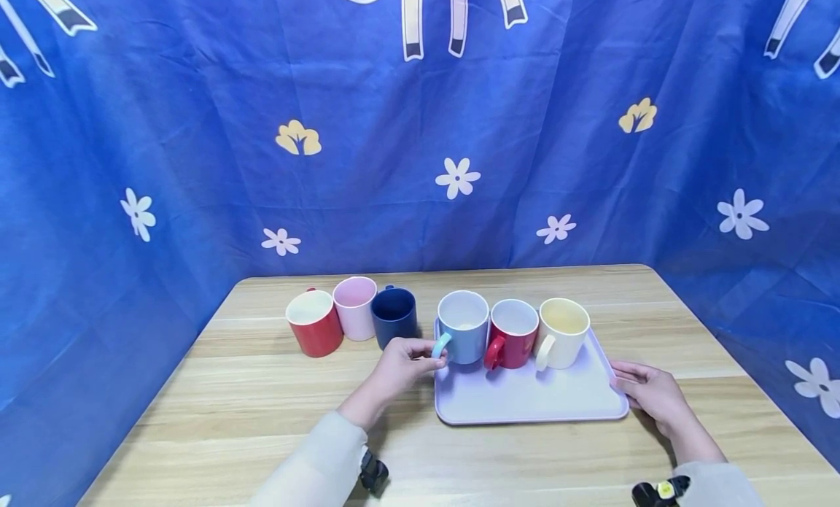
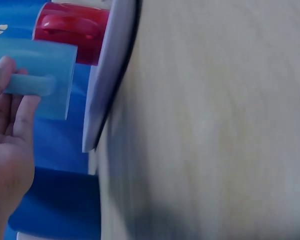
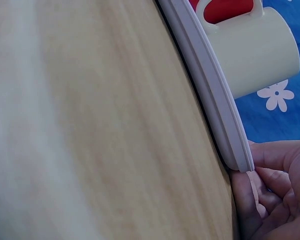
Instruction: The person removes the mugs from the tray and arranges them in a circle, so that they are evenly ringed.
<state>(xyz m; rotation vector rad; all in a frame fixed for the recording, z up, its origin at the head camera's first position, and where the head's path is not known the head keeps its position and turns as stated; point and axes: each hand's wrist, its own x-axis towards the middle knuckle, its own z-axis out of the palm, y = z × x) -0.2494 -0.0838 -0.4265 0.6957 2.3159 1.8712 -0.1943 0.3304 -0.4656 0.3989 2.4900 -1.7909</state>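
Note:
My left hand pinches the handle of a light blue mug at the left end of a pale lilac tray. In the left wrist view a narrow gap shows between the base of this mug and the tray. Beside it on the tray stand a red mug and a cream mug, upright with handles toward me. At the tray's right edge my right hand grips the rim between thumb and fingers, as the right wrist view shows.
Left of the tray stand a navy mug, a pink mug and a red mug with white inside, close together on the wooden table. A patterned blue cloth hangs behind the table.

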